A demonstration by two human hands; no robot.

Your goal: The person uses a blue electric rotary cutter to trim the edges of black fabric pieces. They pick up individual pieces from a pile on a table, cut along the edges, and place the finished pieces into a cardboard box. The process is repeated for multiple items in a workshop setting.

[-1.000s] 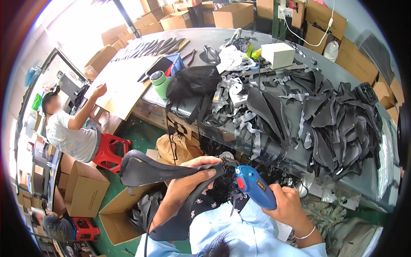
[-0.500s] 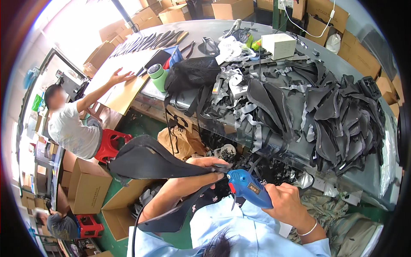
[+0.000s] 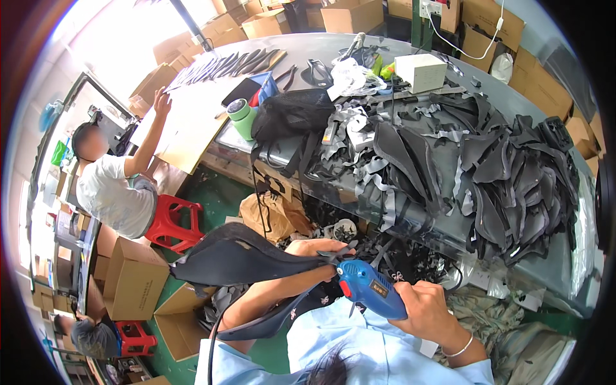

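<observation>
A long, curved black padded piece (image 3: 247, 258) stretches out to the left, its narrow end pinched in my left hand (image 3: 319, 251). Another part of black padded material (image 3: 266, 326) hangs under my left forearm; whether the two are joined is hidden. My right hand (image 3: 427, 313) is wrapped round the rear of a blue handheld power tool (image 3: 372, 289) with a red button. The tool's front end is right at the pinched tip of the padded piece, beside my left fingers. Whether it touches the material is too small to tell.
A large heap of black padded pieces (image 3: 513, 186) and strips covers the table's right side. A black mesh bag (image 3: 292, 115), green bottle (image 3: 240, 120) and white box (image 3: 420, 72) stand behind. Cardboard boxes (image 3: 179, 321) sit lower left; a person (image 3: 119, 192) sits on a red stool (image 3: 176, 221).
The padded piece has tilted, its outer end now slightly lower. Both my hands and the tool have shifted only a little. The seated person at left has raised an arm.
</observation>
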